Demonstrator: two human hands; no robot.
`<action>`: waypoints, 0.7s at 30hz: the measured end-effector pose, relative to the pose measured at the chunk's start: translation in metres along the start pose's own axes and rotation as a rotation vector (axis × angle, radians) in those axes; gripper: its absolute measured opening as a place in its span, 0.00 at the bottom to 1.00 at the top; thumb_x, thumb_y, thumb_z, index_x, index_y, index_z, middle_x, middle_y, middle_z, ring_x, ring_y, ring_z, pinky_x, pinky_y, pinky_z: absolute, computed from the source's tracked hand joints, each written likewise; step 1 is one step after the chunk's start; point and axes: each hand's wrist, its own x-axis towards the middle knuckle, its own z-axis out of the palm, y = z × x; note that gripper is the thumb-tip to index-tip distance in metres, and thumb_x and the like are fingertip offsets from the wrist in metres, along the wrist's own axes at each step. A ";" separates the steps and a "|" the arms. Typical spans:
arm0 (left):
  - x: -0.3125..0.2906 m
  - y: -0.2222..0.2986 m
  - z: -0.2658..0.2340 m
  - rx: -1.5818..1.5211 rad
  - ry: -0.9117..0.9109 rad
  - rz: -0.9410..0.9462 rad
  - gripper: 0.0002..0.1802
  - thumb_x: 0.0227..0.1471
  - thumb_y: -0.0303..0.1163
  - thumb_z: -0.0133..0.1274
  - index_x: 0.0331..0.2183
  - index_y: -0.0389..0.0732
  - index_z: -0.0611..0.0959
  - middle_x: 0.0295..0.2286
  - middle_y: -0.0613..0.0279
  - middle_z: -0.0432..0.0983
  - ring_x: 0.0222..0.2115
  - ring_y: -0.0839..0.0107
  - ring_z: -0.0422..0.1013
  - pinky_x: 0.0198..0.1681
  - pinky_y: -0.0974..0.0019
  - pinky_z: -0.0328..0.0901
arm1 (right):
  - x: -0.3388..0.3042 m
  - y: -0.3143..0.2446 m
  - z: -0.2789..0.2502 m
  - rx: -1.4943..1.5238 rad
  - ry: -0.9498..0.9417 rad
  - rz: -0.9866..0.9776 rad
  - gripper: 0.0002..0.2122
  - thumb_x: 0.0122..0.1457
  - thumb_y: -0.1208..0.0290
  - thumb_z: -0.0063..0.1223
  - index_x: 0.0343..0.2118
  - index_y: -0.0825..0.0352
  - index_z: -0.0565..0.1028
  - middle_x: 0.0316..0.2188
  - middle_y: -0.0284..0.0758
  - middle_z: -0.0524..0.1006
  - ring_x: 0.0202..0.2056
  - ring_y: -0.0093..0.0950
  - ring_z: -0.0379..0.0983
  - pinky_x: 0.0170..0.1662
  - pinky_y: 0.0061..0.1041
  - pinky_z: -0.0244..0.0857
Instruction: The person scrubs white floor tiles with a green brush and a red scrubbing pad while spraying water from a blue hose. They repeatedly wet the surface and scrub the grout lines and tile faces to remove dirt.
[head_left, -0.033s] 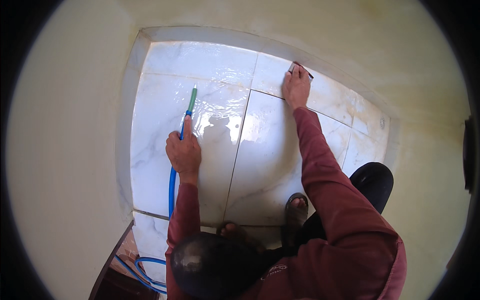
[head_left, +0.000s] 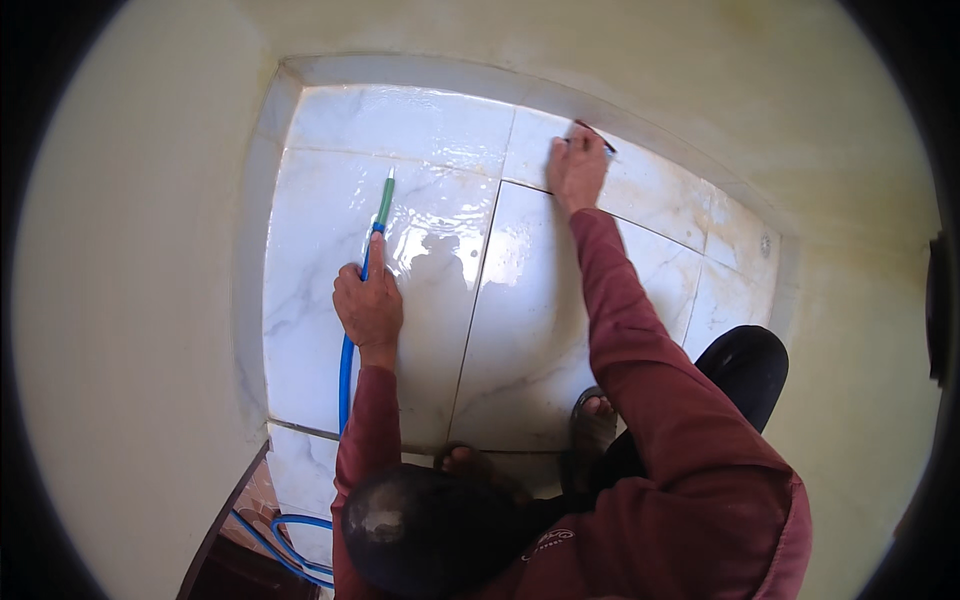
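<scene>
My left hand [head_left: 370, 308] is closed around a blue hose [head_left: 346, 385], its index finger stretched along it toward the front. A green end piece [head_left: 385, 200] points away from me, with water at its pale tip. At the far side, my right hand [head_left: 578, 175] grips a small flat tool with a dark red and black edge [head_left: 597, 135], pressed near the foot of the wall. My fingers cover most of this tool, so its kind is unclear. Beneath both hands lie wet white marbled floor tiles [head_left: 540, 300] with dark joints.
A low skirting [head_left: 420, 70] runs round the floor below pale yellow-green walls [head_left: 640, 50]. Near the right corner is a small round drain [head_left: 766, 242]. More blue hose [head_left: 290, 520] loops by a dark threshold at lower left. My sandalled foot [head_left: 595, 420] rests on the tiles.
My right hand has slid a little to the left along the far floor edge with the flat tool. My left hand and the hose stay practically where they were.
</scene>
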 end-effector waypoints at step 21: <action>0.002 0.006 0.007 0.003 0.028 0.023 0.36 0.58 0.32 0.63 0.66 0.66 0.78 0.36 0.60 0.71 0.34 0.59 0.70 0.37 0.56 0.67 | -0.008 -0.035 -0.046 0.115 -0.505 -1.058 0.20 0.68 0.64 0.61 0.59 0.69 0.79 0.63 0.41 0.76 0.67 0.40 0.69 0.69 0.39 0.65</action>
